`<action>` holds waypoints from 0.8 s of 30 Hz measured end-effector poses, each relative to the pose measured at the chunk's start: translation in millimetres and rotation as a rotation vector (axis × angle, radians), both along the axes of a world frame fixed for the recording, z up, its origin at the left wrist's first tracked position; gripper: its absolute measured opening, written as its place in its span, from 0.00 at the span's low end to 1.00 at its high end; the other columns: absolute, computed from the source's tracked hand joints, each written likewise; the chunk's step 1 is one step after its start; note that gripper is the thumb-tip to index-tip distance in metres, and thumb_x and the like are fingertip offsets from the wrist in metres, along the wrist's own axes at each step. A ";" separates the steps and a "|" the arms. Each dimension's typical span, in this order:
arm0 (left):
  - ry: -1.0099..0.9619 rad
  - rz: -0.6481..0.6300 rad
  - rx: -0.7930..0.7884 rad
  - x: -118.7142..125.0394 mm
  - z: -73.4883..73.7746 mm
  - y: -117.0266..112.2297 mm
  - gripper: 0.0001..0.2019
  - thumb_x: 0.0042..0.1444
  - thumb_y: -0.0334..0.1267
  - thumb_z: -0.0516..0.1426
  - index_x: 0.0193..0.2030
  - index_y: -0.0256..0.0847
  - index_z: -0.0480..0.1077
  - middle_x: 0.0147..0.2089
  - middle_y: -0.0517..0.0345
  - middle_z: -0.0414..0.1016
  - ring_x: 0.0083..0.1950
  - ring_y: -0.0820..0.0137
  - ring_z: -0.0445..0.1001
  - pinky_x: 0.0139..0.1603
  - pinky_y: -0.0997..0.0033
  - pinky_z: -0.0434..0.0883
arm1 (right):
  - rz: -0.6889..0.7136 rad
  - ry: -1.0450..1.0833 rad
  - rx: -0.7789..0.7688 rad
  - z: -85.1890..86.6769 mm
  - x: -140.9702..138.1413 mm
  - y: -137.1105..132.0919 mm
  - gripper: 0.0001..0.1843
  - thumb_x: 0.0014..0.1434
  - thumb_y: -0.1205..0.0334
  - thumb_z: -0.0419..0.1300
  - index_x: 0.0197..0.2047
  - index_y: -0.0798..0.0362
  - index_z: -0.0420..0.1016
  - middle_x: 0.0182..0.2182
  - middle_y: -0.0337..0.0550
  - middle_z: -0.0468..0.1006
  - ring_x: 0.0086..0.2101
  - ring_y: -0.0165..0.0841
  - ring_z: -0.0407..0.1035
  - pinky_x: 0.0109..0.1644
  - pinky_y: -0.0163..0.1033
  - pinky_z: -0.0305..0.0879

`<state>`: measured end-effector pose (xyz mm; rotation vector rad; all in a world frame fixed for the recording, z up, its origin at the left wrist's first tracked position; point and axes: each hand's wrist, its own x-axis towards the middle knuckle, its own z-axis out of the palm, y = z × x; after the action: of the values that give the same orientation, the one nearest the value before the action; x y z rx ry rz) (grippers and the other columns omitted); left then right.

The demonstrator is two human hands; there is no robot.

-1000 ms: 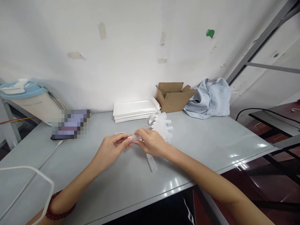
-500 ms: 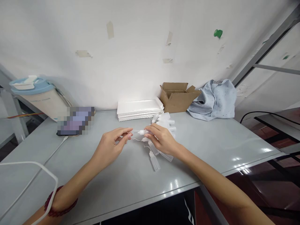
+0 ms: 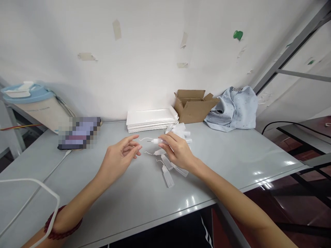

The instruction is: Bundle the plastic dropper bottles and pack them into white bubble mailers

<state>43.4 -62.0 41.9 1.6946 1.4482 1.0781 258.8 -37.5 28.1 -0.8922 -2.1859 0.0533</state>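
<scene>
In my right hand (image 3: 179, 148) is a small clear needle-tip bottle (image 3: 155, 141), gripped between thumb and fingers. Its white top and thin metal needle point left, and a curved white strap stands out beside the needle. My left hand (image 3: 121, 151) hovers just left of the needle tip, with thumb and forefinger apart and nothing between them. More bottles of this kind lie in a loose pile under and behind my right hand. One bottle (image 3: 168, 177) rests nearest the table's front edge, and another (image 3: 180, 170) is partly covered by my hand.
Flat white packets (image 3: 151, 119) are stacked against the wall, beside an open cardboard box (image 3: 195, 110). Light-blue cloth (image 3: 236, 110) lies to their right. At the left are a phone (image 3: 79, 134) with a white cable (image 3: 53, 168) and a blue-lidded container (image 3: 41, 110).
My left thumb and forefinger have parted and drawn slightly left from the needle tip. The curved strap shows more plainly now. My right hand still holds the bottle; the view has shifted slightly.
</scene>
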 end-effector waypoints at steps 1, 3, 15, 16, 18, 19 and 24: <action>0.011 -0.001 0.011 -0.2 -1.1 0.0 0.21 0.54 0.48 0.58 0.52 0.39 0.70 0.36 0.55 0.77 0.31 0.67 0.78 0.34 0.65 0.77 | 0.002 -0.002 0.001 0.2 0.0 -0.3 0.09 0.67 0.62 0.48 0.44 0.55 0.67 0.32 0.45 0.70 0.30 0.32 0.63 0.32 0.35 0.61; 0.043 -0.003 0.038 -0.3 -2.4 -0.4 0.19 0.55 0.48 0.57 0.49 0.40 0.72 0.36 0.55 0.78 0.32 0.67 0.78 0.35 0.66 0.77 | 0.003 -0.004 0.003 0.3 0.0 -0.7 0.10 0.67 0.62 0.48 0.44 0.55 0.67 0.32 0.45 0.70 0.30 0.31 0.63 0.32 0.35 0.61; 0.280 -0.049 0.261 3.4 0.2 -8.1 0.12 0.60 0.45 0.52 0.36 0.42 0.74 0.29 0.58 0.77 0.33 0.68 0.75 0.30 0.73 0.70 | -0.008 -0.050 0.002 1.6 -0.4 -1.6 0.10 0.66 0.63 0.48 0.46 0.55 0.66 0.33 0.46 0.70 0.30 0.32 0.64 0.31 0.35 0.60; 0.304 -0.062 0.300 3.4 0.1 -8.1 0.12 0.61 0.44 0.52 0.35 0.42 0.73 0.29 0.59 0.77 0.32 0.69 0.74 0.30 0.73 0.69 | -0.009 -0.047 0.004 1.7 -0.4 -1.8 0.10 0.67 0.62 0.47 0.46 0.55 0.66 0.33 0.46 0.70 0.30 0.32 0.64 0.31 0.36 0.60; 0.344 -0.083 0.375 3.2 -0.7 -7.8 0.12 0.62 0.43 0.51 0.34 0.42 0.73 0.29 0.59 0.77 0.30 0.70 0.73 0.31 0.73 0.68 | 0.002 -0.037 0.007 2.0 -0.4 -2.2 0.10 0.67 0.62 0.47 0.46 0.55 0.67 0.33 0.46 0.70 0.30 0.32 0.64 0.31 0.36 0.61; 0.360 -0.092 0.405 2.9 -1.4 -7.5 0.12 0.62 0.42 0.51 0.34 0.42 0.73 0.29 0.59 0.77 0.30 0.71 0.73 0.31 0.73 0.67 | 0.013 -0.033 0.009 2.2 -0.4 -2.5 0.10 0.67 0.62 0.47 0.46 0.55 0.67 0.33 0.46 0.70 0.30 0.32 0.63 0.31 0.36 0.61; 0.407 -0.125 0.488 0.9 -5.6 -6.2 0.10 0.63 0.38 0.51 0.36 0.41 0.73 0.32 0.59 0.78 0.30 0.72 0.72 0.31 0.73 0.66 | 0.067 -0.040 0.003 3.8 -0.3 -4.3 0.10 0.67 0.62 0.47 0.45 0.56 0.67 0.32 0.46 0.70 0.31 0.33 0.64 0.33 0.37 0.62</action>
<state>44.4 -68.2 36.3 2.4312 1.3580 1.1235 258.5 -41.9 31.9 -0.8248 -2.2519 0.0656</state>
